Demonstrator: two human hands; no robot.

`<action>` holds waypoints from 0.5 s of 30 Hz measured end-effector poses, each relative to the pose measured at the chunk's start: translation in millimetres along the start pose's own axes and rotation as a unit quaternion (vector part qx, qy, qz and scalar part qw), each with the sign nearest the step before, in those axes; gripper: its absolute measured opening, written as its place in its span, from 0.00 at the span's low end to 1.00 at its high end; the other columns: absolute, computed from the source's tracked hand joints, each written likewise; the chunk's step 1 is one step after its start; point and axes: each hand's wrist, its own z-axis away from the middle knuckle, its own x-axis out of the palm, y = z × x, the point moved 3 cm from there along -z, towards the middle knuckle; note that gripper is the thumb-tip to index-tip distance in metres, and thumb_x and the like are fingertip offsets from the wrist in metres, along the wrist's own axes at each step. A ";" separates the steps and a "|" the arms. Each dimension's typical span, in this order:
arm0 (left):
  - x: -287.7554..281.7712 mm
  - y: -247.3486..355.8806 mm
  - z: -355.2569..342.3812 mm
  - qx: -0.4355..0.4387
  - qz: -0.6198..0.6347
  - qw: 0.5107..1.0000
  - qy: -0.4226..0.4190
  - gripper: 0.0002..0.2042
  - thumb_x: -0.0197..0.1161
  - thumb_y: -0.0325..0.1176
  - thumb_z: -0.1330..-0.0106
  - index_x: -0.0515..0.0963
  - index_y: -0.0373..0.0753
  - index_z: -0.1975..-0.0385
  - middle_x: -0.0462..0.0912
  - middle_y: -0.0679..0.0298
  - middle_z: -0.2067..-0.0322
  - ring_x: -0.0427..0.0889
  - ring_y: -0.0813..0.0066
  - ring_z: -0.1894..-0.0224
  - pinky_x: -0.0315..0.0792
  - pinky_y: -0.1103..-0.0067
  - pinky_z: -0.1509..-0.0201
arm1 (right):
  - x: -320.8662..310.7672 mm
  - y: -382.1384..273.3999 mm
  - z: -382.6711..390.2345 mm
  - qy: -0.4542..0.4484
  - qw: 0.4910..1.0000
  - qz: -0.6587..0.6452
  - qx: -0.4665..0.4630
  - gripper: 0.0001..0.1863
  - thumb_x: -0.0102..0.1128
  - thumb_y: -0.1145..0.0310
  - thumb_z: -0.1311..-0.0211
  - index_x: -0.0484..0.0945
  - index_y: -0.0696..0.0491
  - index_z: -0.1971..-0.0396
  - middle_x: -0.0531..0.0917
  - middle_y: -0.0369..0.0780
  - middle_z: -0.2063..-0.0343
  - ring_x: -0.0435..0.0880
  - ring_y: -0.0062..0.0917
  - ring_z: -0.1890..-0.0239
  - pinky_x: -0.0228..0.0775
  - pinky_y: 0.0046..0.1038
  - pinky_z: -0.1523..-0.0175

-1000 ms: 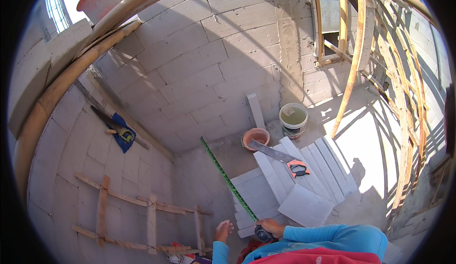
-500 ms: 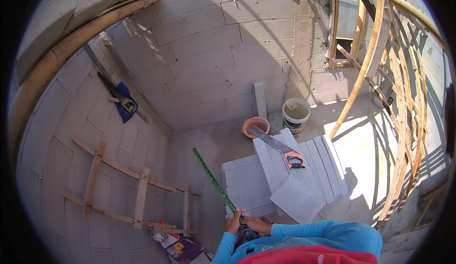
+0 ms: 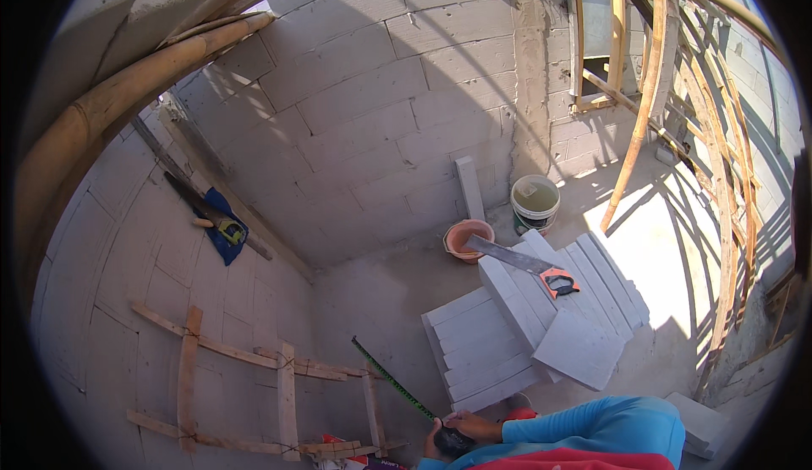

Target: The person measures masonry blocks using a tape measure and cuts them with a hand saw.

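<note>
A green tape measure blade [image 3: 394, 381] sticks out forward and to the left from my hands at the lower edge. My left hand [image 3: 432, 441] is closed around its near end. Beside it, my right hand [image 3: 475, 426] is closed at the same spot, fingers curled over a dark, rounded thing that looks like the tape's case [image 3: 454, 441]. Just beyond my hands is a stack of pale lightweight blocks [image 3: 482, 347]. A hand saw [image 3: 524, 261] with an orange and black handle lies across it, and a square piece of block [image 3: 580, 348] rests at its near side.
A wooden ladder frame [image 3: 288, 402] leans along the left wall. Another saw [image 3: 190, 197] lies there with a blue cloth [image 3: 227, 246]. A reddish basin [image 3: 465, 237] and a white bucket [image 3: 534, 199] stand behind the blocks. Bamboo poles [image 3: 640, 131] slant down on the right.
My hands and the tape have come down and closer to my body. The tape's far tip is lower, and the blade looks somewhat shorter. My view has shifted, moving the blocks rightward.
</note>
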 end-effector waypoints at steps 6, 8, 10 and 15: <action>-62.4 117.6 31.3 0.001 0.031 0.999 0.027 0.29 0.52 0.57 0.24 0.74 0.34 0.42 0.81 0.53 0.49 0.81 0.55 0.47 0.75 0.58 0.39 | 97.2 -3.7 -70.1 -0.072 0.935 0.287 -0.195 0.22 0.52 0.46 0.28 0.85 0.45 0.50 0.84 0.48 0.53 0.85 0.46 0.53 0.76 0.44 0.49; -85.3 158.8 54.3 0.009 0.027 0.998 0.053 0.28 0.53 0.58 0.24 0.75 0.35 0.43 0.82 0.54 0.51 0.82 0.55 0.48 0.75 0.58 0.40 | 140.8 -33.4 -55.8 -0.071 0.907 0.339 -0.240 0.20 0.54 0.48 0.30 0.86 0.45 0.52 0.85 0.48 0.53 0.87 0.47 0.56 0.78 0.45 0.51; -101.0 195.6 69.6 0.008 -0.014 0.997 0.074 0.28 0.54 0.58 0.25 0.76 0.35 0.44 0.82 0.54 0.53 0.82 0.55 0.50 0.76 0.58 0.41 | 154.8 -65.9 -51.2 0.015 0.911 0.325 -0.253 0.18 0.58 0.51 0.33 0.87 0.48 0.58 0.87 0.48 0.63 0.87 0.46 0.62 0.79 0.45 0.53; -108.8 242.2 73.0 -0.079 -0.145 0.983 0.081 0.25 0.56 0.55 0.25 0.78 0.33 0.56 0.81 0.58 0.71 0.83 0.63 0.71 0.79 0.69 0.66 | 152.0 -90.1 -75.1 0.071 0.926 0.226 -0.295 0.23 0.61 0.48 0.32 0.86 0.55 0.56 0.88 0.49 0.70 0.88 0.44 0.66 0.78 0.41 0.56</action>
